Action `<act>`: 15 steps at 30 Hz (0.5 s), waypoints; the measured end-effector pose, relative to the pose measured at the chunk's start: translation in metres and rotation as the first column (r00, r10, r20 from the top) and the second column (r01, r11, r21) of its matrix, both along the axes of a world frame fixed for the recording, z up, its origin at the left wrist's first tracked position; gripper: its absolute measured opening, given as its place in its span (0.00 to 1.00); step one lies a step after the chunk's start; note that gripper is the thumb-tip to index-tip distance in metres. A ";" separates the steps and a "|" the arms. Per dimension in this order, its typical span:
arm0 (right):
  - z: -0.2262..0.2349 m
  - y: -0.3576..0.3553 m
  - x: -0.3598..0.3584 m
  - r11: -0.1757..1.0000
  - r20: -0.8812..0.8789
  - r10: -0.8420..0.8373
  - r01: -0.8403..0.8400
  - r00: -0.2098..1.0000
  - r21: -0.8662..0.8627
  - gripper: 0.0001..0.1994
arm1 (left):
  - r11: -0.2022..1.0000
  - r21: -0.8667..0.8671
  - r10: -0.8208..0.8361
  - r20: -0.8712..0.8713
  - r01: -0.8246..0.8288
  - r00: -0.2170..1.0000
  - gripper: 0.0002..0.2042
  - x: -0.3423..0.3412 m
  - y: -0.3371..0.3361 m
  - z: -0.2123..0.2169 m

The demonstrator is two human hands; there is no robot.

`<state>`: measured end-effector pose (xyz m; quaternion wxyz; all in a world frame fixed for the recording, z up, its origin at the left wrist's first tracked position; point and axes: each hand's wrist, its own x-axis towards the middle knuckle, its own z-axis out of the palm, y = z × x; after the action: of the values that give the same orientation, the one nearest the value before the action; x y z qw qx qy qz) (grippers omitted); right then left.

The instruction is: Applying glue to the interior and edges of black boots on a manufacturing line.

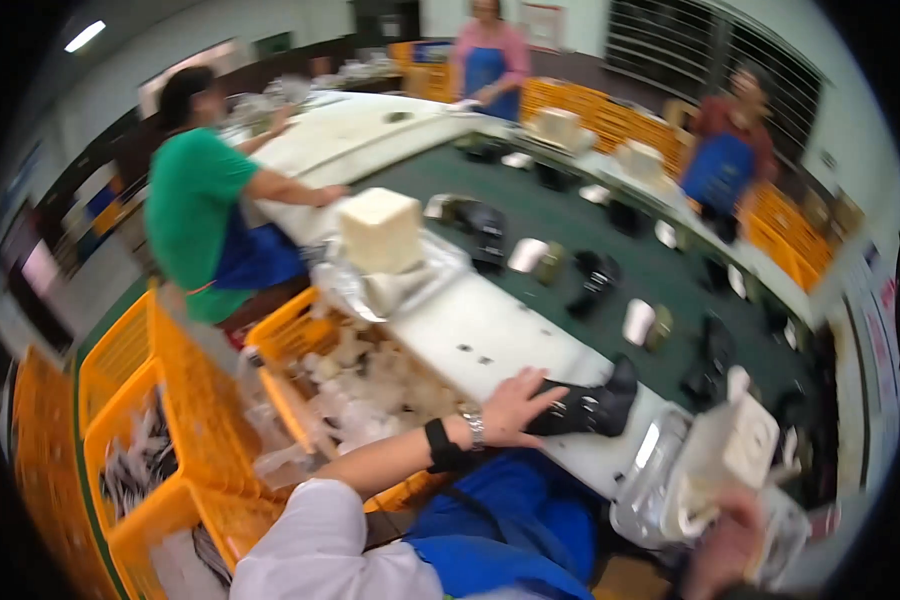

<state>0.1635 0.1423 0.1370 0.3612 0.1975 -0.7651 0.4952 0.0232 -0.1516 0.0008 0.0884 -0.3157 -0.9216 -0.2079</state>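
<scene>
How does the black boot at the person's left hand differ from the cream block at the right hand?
The boot is black; the block is pale cream.
The boot has a curved shape with straps; the block is boxy.
The boot lies on the white worktop; the block is over shiny silver material.
Shared: each is near one hand.

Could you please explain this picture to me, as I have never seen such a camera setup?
There is no robot here: a person works with bare hands, seen from a fisheye camera on their head, so straight edges bend. The left hand, fingers spread, appears to touch a black boot on the white ledge. The right hand is blurred, near a cream block; I cannot tell whether it holds anything. More dark boots and white pieces lie on the green surface beyond. Orange crates stand at left.
</scene>
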 end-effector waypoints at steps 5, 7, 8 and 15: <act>-0.107 -0.023 0.000 0.898 0.549 -0.002 -0.241 0.836 0.369 0.08 | 0.981 -0.104 0.169 0.034 -0.165 0.985 0.48 -0.026 0.019 -0.046; -0.125 -0.018 0.014 0.852 0.582 -0.017 -0.292 0.813 0.434 0.09 | 0.992 0.003 0.129 0.044 -0.129 0.991 0.46 -0.034 0.025 -0.059; -0.127 -0.019 0.018 0.854 0.610 -0.027 -0.299 0.792 0.426 0.09 | 0.993 0.024 0.110 0.046 -0.111 0.993 0.47 -0.033 0.026 -0.061; -0.141 -0.055 -0.013 0.703 0.625 0.038 -0.466 0.779 0.538 0.11 | 0.988 0.071 0.124 0.129 -0.134 0.984 0.46 -0.019 0.009 -0.072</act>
<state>0.1505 0.0868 -0.0042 -0.0556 0.2637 -0.9244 0.2700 0.0041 -0.1422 -0.0715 0.0564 -0.2378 -0.9349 -0.2573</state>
